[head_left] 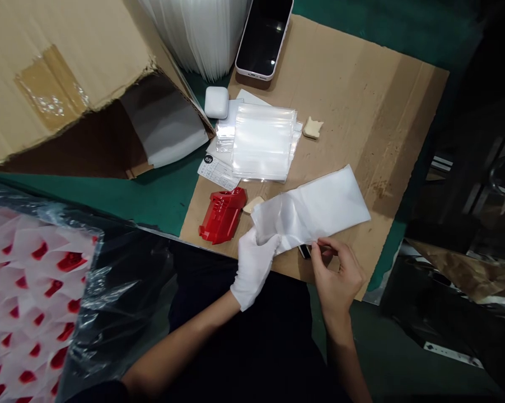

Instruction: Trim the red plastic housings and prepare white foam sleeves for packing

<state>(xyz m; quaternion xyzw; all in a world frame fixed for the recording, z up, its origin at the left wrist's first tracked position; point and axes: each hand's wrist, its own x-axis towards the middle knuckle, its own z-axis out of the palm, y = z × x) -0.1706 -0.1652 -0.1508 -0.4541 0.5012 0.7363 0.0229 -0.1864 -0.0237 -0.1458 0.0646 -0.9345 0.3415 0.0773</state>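
Note:
My left hand (256, 263), in a white glove, grips the left end of a translucent white plastic bag (319, 204). Bare, my right hand (338, 268) pinches the lower edge of the same bag between thumb and fingertips. The bag lies slanted above the cardboard sheet. A red plastic part (223, 215) rests just left of the gloved hand, with a small beige piece (253, 205) beside it. Partly hidden under the bag is a small dark object (304, 251).
Stacked clear bags (263, 143), a printed label (219, 172), a white case (216, 102), a beige piece (312, 129) and a phone (264, 39) lie beyond. An open carton (68, 73) stands left. Wrapped red parts (29, 302) fill a lined container at lower left.

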